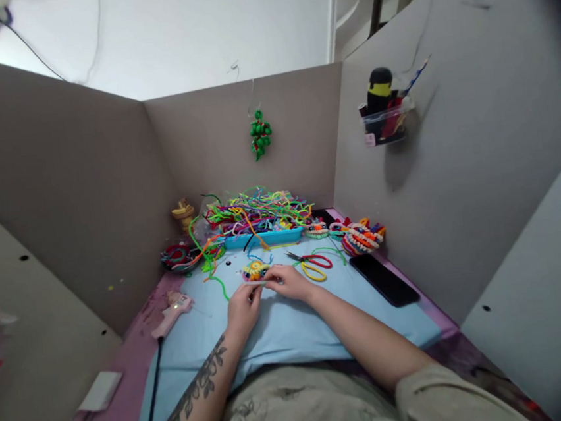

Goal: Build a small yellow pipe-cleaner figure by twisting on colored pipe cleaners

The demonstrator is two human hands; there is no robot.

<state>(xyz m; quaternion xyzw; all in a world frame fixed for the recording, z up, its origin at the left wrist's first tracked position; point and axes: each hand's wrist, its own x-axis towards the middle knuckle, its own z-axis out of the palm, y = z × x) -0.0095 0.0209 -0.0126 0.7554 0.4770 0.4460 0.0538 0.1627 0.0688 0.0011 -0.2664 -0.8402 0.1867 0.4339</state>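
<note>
My left hand (243,308) is closed, its thumb and fingers pinching one end of a thin pale cord (254,282). The other end sits in the closed fingertips of my right hand (287,281), so the short piece is stretched level between both hands. Just behind it lies a small colourful braided piece with a yellow flower-like top (256,268), partly hidden by my right fingers. Scissors (311,264) with one red and one yellow handle lie on the blue cloth (292,332), right of my right hand, their blades parted.
A blue tray (263,239) at the back is heaped with coloured cords (260,206). On the left lie a pink glue gun (172,315) and a white box (102,390). A black phone (384,280) and braided pieces (361,237) are on the right. Grey panels surround the table.
</note>
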